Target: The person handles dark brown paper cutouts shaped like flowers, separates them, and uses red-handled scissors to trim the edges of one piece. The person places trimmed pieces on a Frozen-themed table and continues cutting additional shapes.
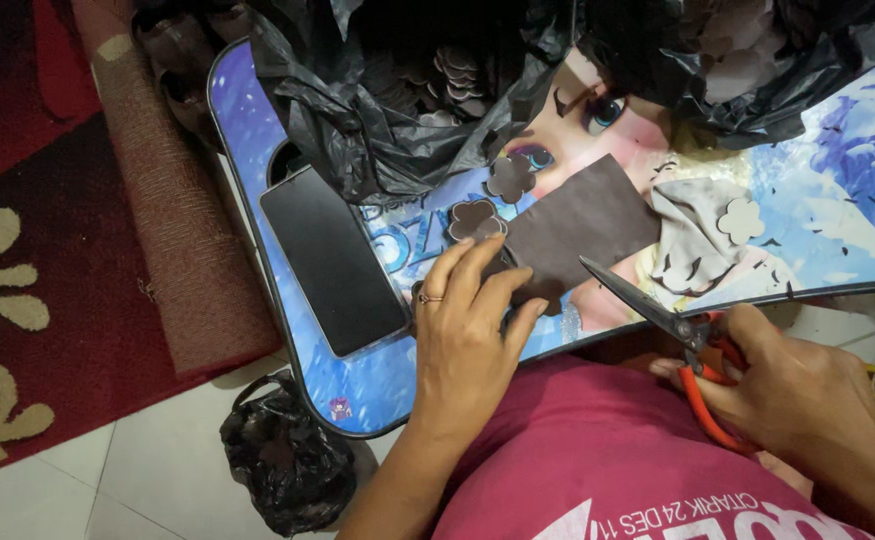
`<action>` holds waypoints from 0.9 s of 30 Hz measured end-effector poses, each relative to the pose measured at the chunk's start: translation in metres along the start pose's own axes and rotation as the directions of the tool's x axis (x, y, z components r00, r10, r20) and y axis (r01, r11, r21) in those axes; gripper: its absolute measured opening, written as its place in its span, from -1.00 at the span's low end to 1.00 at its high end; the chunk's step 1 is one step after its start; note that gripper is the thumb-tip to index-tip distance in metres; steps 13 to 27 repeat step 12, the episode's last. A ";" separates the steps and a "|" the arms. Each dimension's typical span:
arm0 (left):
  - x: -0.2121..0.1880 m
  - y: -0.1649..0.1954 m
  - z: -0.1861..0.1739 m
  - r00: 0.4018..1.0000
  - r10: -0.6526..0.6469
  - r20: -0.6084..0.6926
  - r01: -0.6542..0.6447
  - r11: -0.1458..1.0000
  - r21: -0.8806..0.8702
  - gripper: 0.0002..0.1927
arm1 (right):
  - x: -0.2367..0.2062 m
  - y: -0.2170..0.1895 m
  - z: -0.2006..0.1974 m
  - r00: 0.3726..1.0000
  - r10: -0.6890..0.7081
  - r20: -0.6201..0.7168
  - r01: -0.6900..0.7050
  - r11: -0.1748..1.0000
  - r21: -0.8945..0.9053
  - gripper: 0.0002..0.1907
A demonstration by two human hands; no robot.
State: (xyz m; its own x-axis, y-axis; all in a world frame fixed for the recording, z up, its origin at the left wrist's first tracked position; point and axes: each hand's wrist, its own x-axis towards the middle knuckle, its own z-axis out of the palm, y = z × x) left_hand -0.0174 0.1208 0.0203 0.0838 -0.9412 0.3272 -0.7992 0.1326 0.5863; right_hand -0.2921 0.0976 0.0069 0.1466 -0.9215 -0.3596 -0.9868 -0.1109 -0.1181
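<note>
The left hand (pixel 468 330) is resting on the near edge of the small printed lap table (pixel 838 230), its fingers (pixel 478 262) lying close together and curled down onto the near-left corner of a dark brown felt sheet (pixel 583 225), pinning it flat; a ring is showing on one finger. The right hand (pixel 808 395) is sitting at about four o'clock from the sheet, its fingers wrapped through the orange handles of a pair of scissors (pixel 658 310), whose blades are pointing toward ten o'clock and hovering just beside the sheet's near edge, closed or nearly so. Two flower-shaped felt cutouts (pixel 476 218) are lying at eleven o'clock from the left hand, touching the sheet's left end. A black phone (pixel 333 260) is lying at nine o'clock from the sheet. An open black plastic bag (pixel 398 110) holding more cutouts is sitting at twelve o'clock, and a grey scrap cloth (pixel 693 235) is lying at three o'clock.
</note>
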 end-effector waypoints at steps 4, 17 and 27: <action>-0.002 0.000 -0.001 1.000 0.003 -0.014 -0.005 0.991 -0.130 -0.79 | 0.000 -0.001 0.000 1.000 -0.012 -0.027 0.012 1.000 0.009 -0.37; -0.012 -0.009 0.001 0.976 0.203 -0.082 -0.212 0.968 -0.130 -0.78 | -0.001 -0.004 -0.003 0.999 -0.013 -0.047 0.014 1.000 0.003 -0.36; -0.012 -0.009 0.001 0.976 0.203 -0.082 -0.212 0.968 -0.130 -0.78 | -0.001 -0.004 -0.003 0.999 -0.013 -0.047 0.014 1.000 0.003 -0.36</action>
